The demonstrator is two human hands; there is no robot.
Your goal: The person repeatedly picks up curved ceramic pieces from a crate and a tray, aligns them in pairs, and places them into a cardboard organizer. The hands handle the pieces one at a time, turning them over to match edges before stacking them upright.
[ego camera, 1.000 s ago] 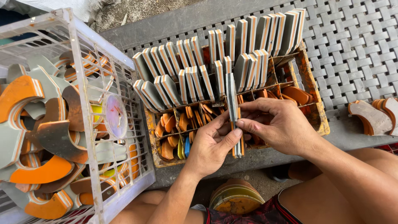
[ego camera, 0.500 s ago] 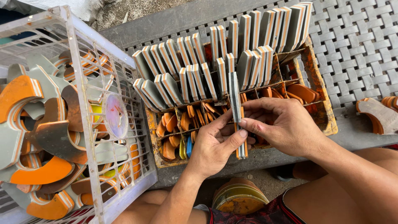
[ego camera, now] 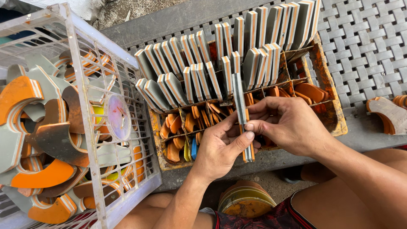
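Little has moved since half a second ago: both hands keep their grip on the same strip, and it stands at about the same spot over the tray; only the view has shifted slightly.

Left hand: thumb and forefinger pinch the strip's lower half, thumb laid across its edge. Other fingers curled under.

Right hand: fingertips close on the strip from the right, just above the left thumb. Both hands grasping, neither released.

Strip: thin, long, layered grey, white and orange, held upright on edge. Top end reaches up against the rows of slabs; bottom end hangs past the tray's front rim.

Tray: orange-stained, divided into compartments, resting on the grey worktop with its woven pattern. Back compartments hold the slabs, grey-faced with white and orange edges, standing on edge and leaning. Front compartments hold small curved orange offcuts, with a blue piece and a yellow one among them.

Left of tray, touching or just beside it: white wire crate holding large curved grey and orange pieces.

Far right on worktop: a few more curved pieces, well apart from the hands.

Below the hands, between the knees: round tin, yellowish, partly hidden.
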